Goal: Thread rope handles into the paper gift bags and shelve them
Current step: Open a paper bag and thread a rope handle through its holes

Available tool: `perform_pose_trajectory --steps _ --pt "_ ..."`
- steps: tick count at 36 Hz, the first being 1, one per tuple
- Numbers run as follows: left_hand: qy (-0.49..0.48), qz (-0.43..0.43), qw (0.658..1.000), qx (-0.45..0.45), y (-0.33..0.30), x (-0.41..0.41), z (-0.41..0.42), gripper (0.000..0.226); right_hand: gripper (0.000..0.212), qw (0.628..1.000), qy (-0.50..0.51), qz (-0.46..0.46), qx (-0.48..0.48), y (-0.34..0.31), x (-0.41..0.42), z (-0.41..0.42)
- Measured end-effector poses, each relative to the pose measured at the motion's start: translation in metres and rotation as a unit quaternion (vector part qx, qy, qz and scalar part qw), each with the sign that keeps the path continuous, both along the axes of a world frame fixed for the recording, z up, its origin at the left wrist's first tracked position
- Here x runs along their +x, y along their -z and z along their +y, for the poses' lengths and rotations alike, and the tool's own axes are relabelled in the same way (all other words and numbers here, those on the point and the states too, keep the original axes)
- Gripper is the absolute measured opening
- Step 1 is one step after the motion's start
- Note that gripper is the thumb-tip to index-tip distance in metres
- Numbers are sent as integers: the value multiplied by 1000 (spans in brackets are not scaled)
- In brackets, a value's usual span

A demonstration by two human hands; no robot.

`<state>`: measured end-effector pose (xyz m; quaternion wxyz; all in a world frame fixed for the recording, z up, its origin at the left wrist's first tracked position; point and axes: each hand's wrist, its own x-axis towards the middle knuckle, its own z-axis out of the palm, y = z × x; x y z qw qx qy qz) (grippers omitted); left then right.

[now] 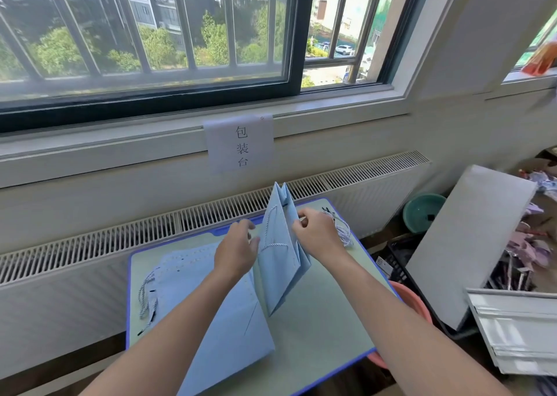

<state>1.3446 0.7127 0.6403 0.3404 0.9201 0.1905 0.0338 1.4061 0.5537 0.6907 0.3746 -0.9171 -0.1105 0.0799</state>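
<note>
While a pale blue gift bag (281, 244) stands half-folded on the small table (325, 314), left hand (236, 249) steadies it, fingers relaxed, and right hand (316, 234) pinches its rim, apparently threading the second rope handle next.

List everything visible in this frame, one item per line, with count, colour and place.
Held bag: one, light blue, upright at table centre, rope handle on its near face.
Flat bags: a stack, light blue, table left.
Loose ropes: a bundle, white, table's far right; more at left edge.
Table: one, pale green, blue rim.
Paper sign: one, white, below window.
Basin: one, teal, floor right.
Left hand: touches the bag.
Right hand: pinches the bag's top.
</note>
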Motion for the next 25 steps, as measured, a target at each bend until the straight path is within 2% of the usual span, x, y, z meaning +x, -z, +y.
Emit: perform_pose_trajectory --steps 2,4,7,10,13,16,21,25 --pt "22 -85 995 -54 -7 -1 -3 13 15 1000 1 -3 0 0 0 1" --pt "96 -123 983 -97 -15 -4 -7 10 16 1000 1 -7 4 0 0 2" --pt "191 -135 969 -82 -13 -6 -9 8 17 1000 -3 -12 3 -2 2 4" --pt "210 -141 967 -38 -6 -4 -9 9 17 1000 -7 -14 -1 -3 4 6" --pt "218 -128 967 19 -2 -2 -10 15 18 1000 -6 -16 -2 -3 5 5" --pt "242 -69 964 85 1 -3 -9 20 19 1000 -6 -13 0 -3 6 4" --pt "219 -20 971 97 2 0 -10 21 26 999 -33 16 -21 -9 6 5" --pt "232 11 968 92 -2 10 -13 17 42 989 -81 27 -123 -12 6 5"
